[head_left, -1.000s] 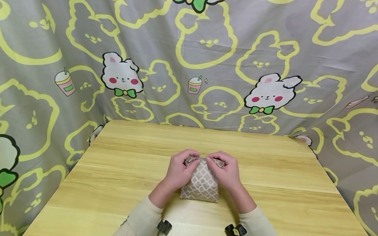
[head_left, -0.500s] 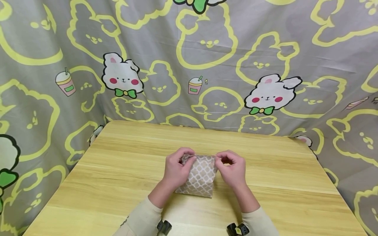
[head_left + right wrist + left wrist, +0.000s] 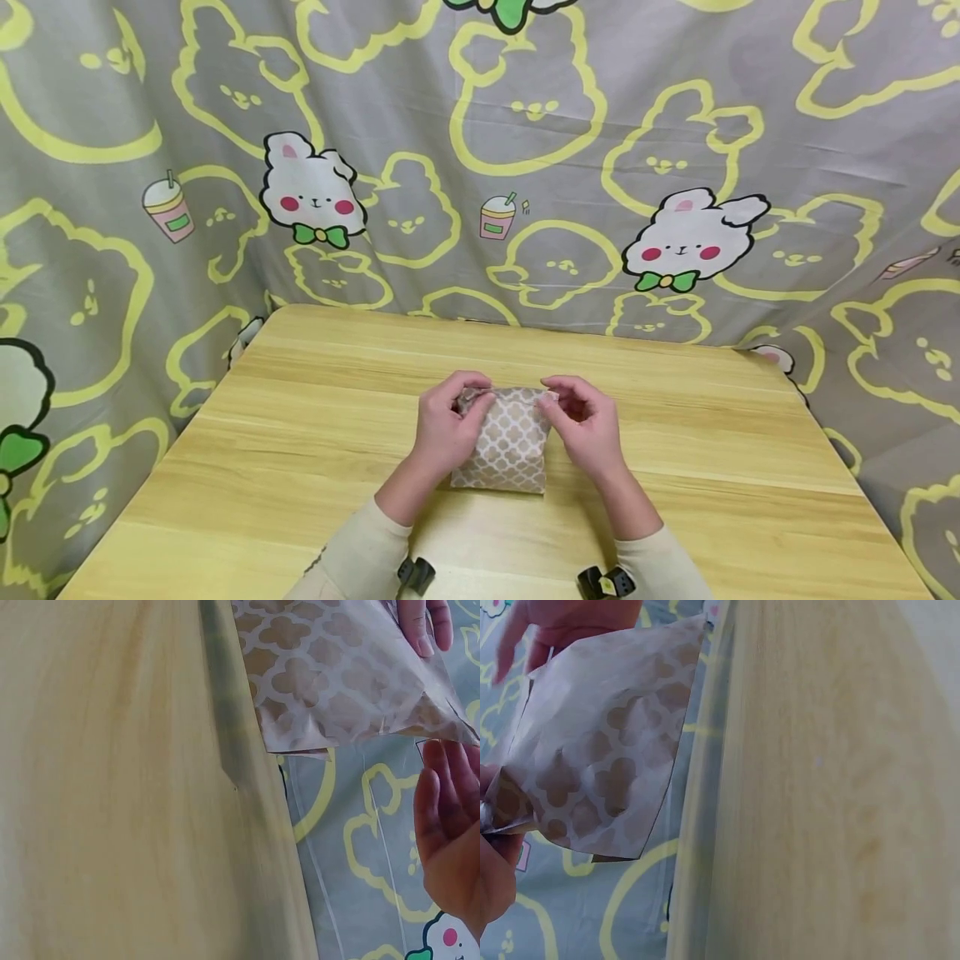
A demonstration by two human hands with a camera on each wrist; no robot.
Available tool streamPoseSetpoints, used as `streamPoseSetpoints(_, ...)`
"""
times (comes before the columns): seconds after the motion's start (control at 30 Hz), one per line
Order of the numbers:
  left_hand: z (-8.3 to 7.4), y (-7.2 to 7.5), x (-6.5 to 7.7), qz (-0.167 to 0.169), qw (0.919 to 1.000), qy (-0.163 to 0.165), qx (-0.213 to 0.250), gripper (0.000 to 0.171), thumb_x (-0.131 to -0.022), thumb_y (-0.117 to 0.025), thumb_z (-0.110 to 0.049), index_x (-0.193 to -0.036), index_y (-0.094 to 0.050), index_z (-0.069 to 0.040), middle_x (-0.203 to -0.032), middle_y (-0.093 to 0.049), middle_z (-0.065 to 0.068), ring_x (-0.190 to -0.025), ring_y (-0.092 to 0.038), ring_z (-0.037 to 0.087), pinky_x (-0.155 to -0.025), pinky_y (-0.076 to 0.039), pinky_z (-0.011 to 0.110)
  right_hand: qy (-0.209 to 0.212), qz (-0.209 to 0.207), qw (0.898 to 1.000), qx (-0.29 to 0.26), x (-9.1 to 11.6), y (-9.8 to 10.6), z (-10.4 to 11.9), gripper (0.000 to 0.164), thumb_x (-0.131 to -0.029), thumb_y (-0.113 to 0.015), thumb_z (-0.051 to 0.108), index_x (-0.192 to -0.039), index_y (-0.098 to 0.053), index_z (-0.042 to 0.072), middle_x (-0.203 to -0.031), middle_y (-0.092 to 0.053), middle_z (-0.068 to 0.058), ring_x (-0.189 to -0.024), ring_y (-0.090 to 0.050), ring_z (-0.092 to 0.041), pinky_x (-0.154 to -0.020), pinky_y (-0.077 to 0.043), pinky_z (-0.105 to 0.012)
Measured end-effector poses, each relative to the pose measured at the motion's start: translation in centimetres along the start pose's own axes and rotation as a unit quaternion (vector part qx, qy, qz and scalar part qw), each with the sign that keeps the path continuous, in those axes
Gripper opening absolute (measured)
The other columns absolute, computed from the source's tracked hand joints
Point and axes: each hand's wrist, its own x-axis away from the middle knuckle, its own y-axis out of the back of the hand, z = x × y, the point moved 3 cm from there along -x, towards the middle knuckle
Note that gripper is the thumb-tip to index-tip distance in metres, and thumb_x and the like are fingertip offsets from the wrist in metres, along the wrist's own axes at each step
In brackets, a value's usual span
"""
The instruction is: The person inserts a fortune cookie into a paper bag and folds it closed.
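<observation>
The wooden table fills the left half of the frame, from 7 o'clock up to 11 o'clock, its edge running down toward 6 o'clock. At 1 o'clock a paper bag with a brown and white clover pattern stands on the table, its folded corner reaching out to 3 o'clock. At 4 o'clock the right hand is seen with fingers straight, their tips just beside the bag's corner. At the top, near 1 o'clock, fingers of the left hand lie on the bag. Behind, from 5 o'clock to 3 o'clock, hangs a grey cloth with yellow outlines.
</observation>
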Motion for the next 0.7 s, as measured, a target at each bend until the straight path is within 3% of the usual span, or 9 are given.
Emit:
streamPoseSetpoints(0.13, 1.7, -0.3, 0.7, 0.014, 0.9998, 0.013, 0.004, 0.023, -0.074, -0.073, 0.019, -0.091, -0.067, 0.004, -0.085, -0.070, 0.017, -0.076, -0.068, 0.030, -0.065, -0.056, 0.041, 0.003, 0.022, 1.000, -0.002, 0.0, -0.3, -0.3, 0.006, -0.084, -0.073, -0.013, -0.088, -0.072, -0.008, -0.073, -0.065, -0.015, -0.058, -0.051, -0.013, -0.049, -0.042, -0.021)
streamPoseSetpoints(0.27, 2.9, -0.6, 1.2, 0.034, 0.9990, 0.030, 0.000, 0.017, -0.079, -0.074, 0.009, -0.091, -0.073, -0.003, -0.086, -0.072, 0.009, -0.079, -0.069, 0.022, -0.072, -0.056, 0.035, 0.038, 0.037, 0.998, -0.015, 0.1, -0.6, -0.3, 0.010, -0.081, -0.072, -0.018, -0.086, -0.073, -0.009, -0.077, -0.069, -0.018, -0.059, -0.056, -0.013, -0.052, -0.046, -0.021)
streamPoseSetpoints(0.43, 2.8, -0.7, 1.3, 0.061, 0.9973, 0.037, -0.014, 0.007, -0.084, -0.080, -0.006, -0.091, -0.079, -0.008, -0.086, -0.072, 0.000, -0.078, -0.067, 0.013, -0.070, -0.055, 0.028, 0.067, 0.053, 0.996, -0.023, 0.1, -0.8, -0.1, 0.013, -0.079, -0.071, -0.021, -0.086, -0.073, -0.010, -0.078, -0.070, -0.017, -0.061, -0.058, -0.013, -0.054, -0.047, -0.020)
streamPoseSetpoints(0.7, 2.4, -0.6, 0.9, 0.072, 0.9958, 0.050, -0.025, 0.007, -0.084, -0.079, -0.004, -0.081, -0.077, -0.010, -0.081, -0.070, -0.004, -0.074, -0.065, 0.011, -0.067, -0.055, 0.026, 0.076, 0.053, 0.995, -0.022, 0.0, -1.1, 0.1, 0.013, -0.079, -0.072, -0.021, -0.084, -0.074, -0.010, -0.077, -0.070, -0.017, -0.062, -0.059, -0.014, -0.054, -0.047, -0.022)
